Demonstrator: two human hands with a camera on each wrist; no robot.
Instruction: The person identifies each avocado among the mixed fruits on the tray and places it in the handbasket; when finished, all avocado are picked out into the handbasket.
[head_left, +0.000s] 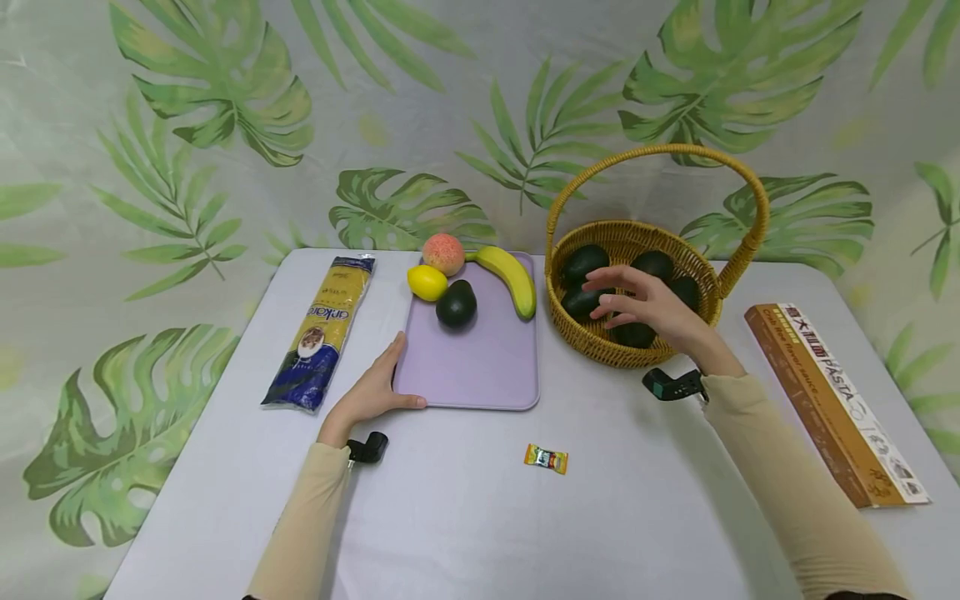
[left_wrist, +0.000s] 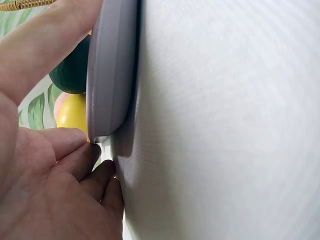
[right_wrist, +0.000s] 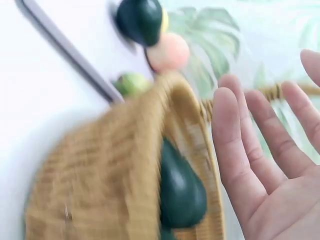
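My left hand (head_left: pixel 377 385) rests at the near left corner of a lilac tray (head_left: pixel 468 375), its thumb along the front edge and its fingers against the left side. A peach (head_left: pixel 444 253), a lemon (head_left: pixel 427 283), a dark avocado (head_left: pixel 457 305) and a banana (head_left: pixel 512 279) sit toward the tray's back. Over a wicker basket (head_left: pixel 626 354) hovers my right hand (head_left: pixel 656 310), fingers spread and holding nothing. Several dark avocados (head_left: pixel 586 263) lie inside the basket; the hand partly covers them in the head view. The right wrist view shows one avocado (right_wrist: pixel 181 187) beyond the basket's rim.
A tall handle (head_left: pixel 671 150) arches over the basket. On the left lies a blue and gold pasta packet (head_left: pixel 322 333). A long brown pasta box (head_left: pixel 836 408) lies at the right. Near the front is a small wrapped candy (head_left: pixel 546 458). A leaf-patterned cloth (head_left: pixel 420 125) hangs behind the table.
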